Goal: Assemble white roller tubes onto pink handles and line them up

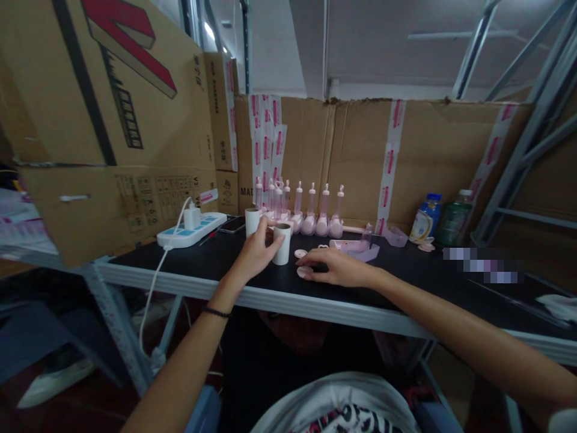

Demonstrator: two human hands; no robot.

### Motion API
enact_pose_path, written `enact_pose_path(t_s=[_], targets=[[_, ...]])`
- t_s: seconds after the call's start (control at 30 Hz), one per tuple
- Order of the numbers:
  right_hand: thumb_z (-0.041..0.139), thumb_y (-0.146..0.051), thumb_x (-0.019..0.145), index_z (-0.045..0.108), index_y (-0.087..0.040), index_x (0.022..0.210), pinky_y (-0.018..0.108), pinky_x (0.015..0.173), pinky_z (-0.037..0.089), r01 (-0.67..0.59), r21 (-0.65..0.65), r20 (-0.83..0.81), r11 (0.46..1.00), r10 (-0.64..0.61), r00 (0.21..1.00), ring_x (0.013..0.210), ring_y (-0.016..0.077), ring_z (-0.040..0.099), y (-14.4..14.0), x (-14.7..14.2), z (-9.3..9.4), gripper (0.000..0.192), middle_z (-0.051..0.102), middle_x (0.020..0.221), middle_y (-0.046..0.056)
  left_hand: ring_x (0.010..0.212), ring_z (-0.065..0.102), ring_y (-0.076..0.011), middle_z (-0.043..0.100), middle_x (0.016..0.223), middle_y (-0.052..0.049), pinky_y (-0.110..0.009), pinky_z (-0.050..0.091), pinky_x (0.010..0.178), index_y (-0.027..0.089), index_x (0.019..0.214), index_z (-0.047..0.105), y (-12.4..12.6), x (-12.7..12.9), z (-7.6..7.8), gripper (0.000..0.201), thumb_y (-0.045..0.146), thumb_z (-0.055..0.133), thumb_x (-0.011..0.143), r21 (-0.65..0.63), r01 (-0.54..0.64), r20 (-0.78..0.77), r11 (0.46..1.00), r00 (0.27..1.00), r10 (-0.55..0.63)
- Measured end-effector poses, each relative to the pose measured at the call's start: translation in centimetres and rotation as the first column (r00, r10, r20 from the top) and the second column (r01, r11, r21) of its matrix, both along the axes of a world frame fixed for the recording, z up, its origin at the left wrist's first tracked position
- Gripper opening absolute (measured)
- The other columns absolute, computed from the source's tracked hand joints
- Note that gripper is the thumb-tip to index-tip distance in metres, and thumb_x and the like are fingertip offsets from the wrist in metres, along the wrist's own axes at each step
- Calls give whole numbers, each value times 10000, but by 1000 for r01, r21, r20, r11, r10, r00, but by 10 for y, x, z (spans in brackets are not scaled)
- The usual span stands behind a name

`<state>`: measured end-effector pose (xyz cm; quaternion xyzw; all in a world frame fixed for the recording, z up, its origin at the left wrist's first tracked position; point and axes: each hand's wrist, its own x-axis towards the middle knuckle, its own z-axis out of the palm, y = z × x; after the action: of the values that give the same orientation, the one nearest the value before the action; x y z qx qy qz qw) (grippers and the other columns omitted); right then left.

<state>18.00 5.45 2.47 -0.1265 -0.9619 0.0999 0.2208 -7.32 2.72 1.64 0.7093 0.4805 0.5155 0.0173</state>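
My left hand [261, 247] is closed around a white cylinder [282, 248] that looks like a cup, standing upright near the table's front. Just behind that hand stands a second white cylinder [251, 220]. My right hand [336, 266] has its thumb and fingertips closed on a small pale pink disc [304, 272] at the tabletop. Another round pink piece [300, 254] lies just beyond those fingers. Past the right hand is a translucent pink-lilac tray [367, 253] with pink parts in it. A row of pink devices with clear upright tubes [322, 222] stands behind the hands.
A white power strip [192, 230] with a plugged-in charger and hanging cable lies left, beside a phone [232, 225]. Two bottles, one blue-capped [426, 218] and one green [454, 219], stand right. Cardboard walls [356, 156] enclose the black table [198, 264]. Metal posts rise at the right.
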Motion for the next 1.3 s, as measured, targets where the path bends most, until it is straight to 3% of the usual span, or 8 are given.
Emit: enact_pose_path(t_s=[0.2,0.33,0.5,0.6,0.77,0.97,1.1,1.3], targets=[[679,-384,951,697,-235,1247,357,918,549,17,-66,-134,998,-26,991,1023,219,698,-1,1,5,332,744,1176,69,928,699,-234,705,1065,-65,-357,527,817,240,1193,506,-5,1,-3,331,410,610,928,1,27,0,1000,1000,-27],[708,-425,927,708,-228,1213,408,960,559,46,-110,-288,993,-76,955,1066,260,700,12,-2,23,347,745,1184,91,908,703,-251,712,1029,-79,-361,534,790,235,1194,512,-7,0,-6,351,387,642,906,-10,36,1,999,999,-36],[735,-478,889,730,-210,1158,445,959,578,-3,-128,-404,992,-49,914,1011,265,719,38,-28,54,380,758,1128,101,943,710,-248,719,1075,-65,-357,530,816,245,1249,496,-9,0,-6,390,373,648,914,-24,22,-5,999,1000,-23],[750,-476,873,741,-199,1109,420,933,587,-69,-130,-486,989,-3,874,970,246,726,50,-53,61,364,764,1088,95,964,711,-253,718,1106,-74,-368,531,846,239,1331,457,-9,0,-5,499,378,674,903,-27,11,4,1000,1000,-11],[730,-459,894,754,-193,1080,363,879,584,-114,-135,-569,984,17,822,939,220,725,52,-77,45,325,769,1042,78,969,709,-237,710,1133,-74,-370,531,872,261,1477,338,-7,-1,-5,670,343,681,909,4,56,22,998,998,-56],[715,-423,917,760,-204,1090,369,961,544,-101,-108,-640,989,8,768,1050,223,703,48,-69,20,283,763,1104,81,912,704,-220,710,1085,-71,-368,535,846,258,1452,371,3,-5,-8,648,391,696,908,11,70,30,997,997,-70],[702,-422,929,769,-197,1067,363,968,533,-128,-90,-651,988,39,758,1056,219,699,51,-68,18,272,761,1101,85,985,708,-225,700,1179,-101,-377,533,895,257,1456,371,11,-7,-10,657,378,705,902,46,114,61,992,991,-116],[701,-416,928,775,-193,1038,370,977,527,-158,-79,-646,984,70,760,1054,225,697,51,-72,18,259,761,1076,90,1012,708,-237,708,1176,-102,-397,532,915,254,1463,378,11,-7,-9,658,363,704,901,15,80,43,997,996,-81]])
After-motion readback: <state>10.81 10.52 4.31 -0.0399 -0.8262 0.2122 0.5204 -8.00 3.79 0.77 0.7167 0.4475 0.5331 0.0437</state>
